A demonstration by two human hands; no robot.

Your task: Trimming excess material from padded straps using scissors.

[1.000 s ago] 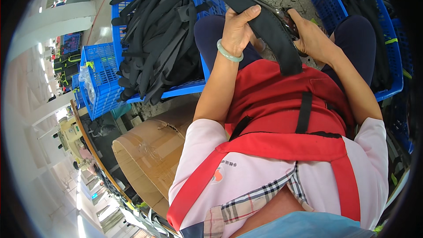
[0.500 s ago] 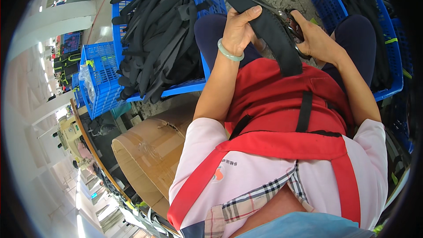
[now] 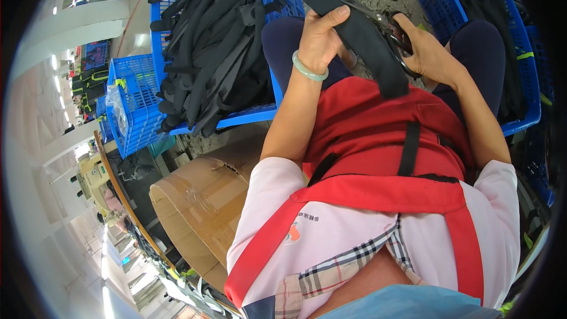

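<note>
My left hand (image 3: pixel 322 38) pinches a long, curved black padded strap (image 3: pixel 367 44), its thumb lying over the left edge. One end of the strap hangs down in front of my red apron (image 3: pixel 366 136); the other runs up and left, past the top of the picture. In my right hand (image 3: pixel 434 53) is a pair of scissors (image 3: pixel 403 53), with fingers through the dark handles. Their blades point up and left along the strap's right edge, partly hidden by it; whether they touch the fabric I cannot tell.
To the left, a blue plastic crate (image 3: pixel 218 123) is heaped with black straps (image 3: pixel 207 53). A smaller blue basket (image 3: pixel 139 80) stands beside it. On the right is another blue crate (image 3: pixel 522 121) holding black pieces. An open cardboard box (image 3: pixel 201 207) sits near my left elbow.
The scissor handles in my right hand have opened wider and shifted slightly right. The strap's lower end has swung a little up and turned; my left hand keeps its grip.
</note>
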